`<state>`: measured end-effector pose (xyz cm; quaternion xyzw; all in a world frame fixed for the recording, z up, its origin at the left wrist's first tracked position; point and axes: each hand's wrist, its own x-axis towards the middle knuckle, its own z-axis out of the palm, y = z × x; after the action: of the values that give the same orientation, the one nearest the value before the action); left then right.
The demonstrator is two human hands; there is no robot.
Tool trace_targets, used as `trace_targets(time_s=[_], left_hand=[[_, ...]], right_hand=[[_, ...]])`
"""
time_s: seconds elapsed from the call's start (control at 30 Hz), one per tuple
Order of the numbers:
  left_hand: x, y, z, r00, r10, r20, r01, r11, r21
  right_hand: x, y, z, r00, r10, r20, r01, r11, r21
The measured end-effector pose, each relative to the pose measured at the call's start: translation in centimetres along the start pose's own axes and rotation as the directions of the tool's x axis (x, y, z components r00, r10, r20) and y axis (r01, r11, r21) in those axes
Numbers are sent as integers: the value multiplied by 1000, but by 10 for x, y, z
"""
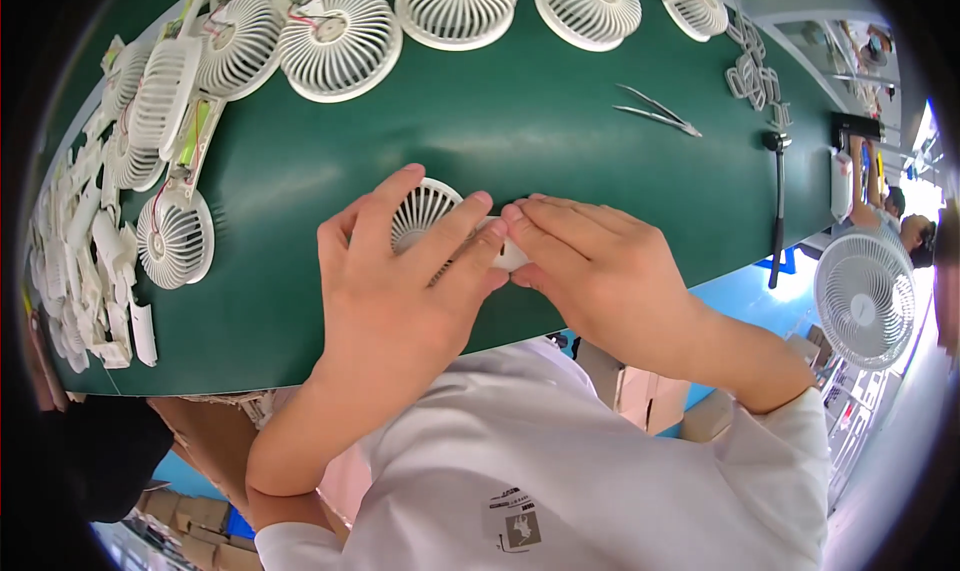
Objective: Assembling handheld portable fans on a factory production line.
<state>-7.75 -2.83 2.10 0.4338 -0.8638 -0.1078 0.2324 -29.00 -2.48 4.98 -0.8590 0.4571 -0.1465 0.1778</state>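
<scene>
A small white handheld fan (424, 209) lies between my hands near the front of the green table, its slatted round head to the left and its handle to the right. My left hand (400, 251) spreads over the fan head, thumb and fingers gripping it around the handle joint. With fingers pressed together, my right hand (585, 236) closes on the white handle (510, 256). Most of the handle is hidden under my fingers.
Several opened fan bodies (340, 43) with wires line the far and left side of the green table (500, 111). White plastic pieces (95, 261) pile up at the left. Tweezers (660, 111), grey ring-shaped parts (755, 76) and a black-handled tool (778, 206) lie right. A larger fan (865, 299) stands beyond.
</scene>
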Motion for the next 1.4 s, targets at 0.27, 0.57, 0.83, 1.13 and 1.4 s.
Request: trace_targets(time_s=[0.27,0.57,0.83,1.13,1.4], left_hand=[[16,10,-18,983,19,184,-31,998,59],[20,-8,-18,977,-11,211,33,994,-101],[-18,8,-19,901,-411,140,426,773,-470],[-37,12,-21,971,-234,49,234,889,-392],[-26,0,-20,975,-203,91,222,863,-453]], right_hand=[[-2,0,1,1000,0,22,1,1000,-18],[0,17,7,992,78,102,-95,979,179],[-15,-7,2,991,134,-5,-124,935,333],[-20,-12,19,982,179,-51,-147,912,383],[-25,-10,16,970,243,18,-233,902,363]])
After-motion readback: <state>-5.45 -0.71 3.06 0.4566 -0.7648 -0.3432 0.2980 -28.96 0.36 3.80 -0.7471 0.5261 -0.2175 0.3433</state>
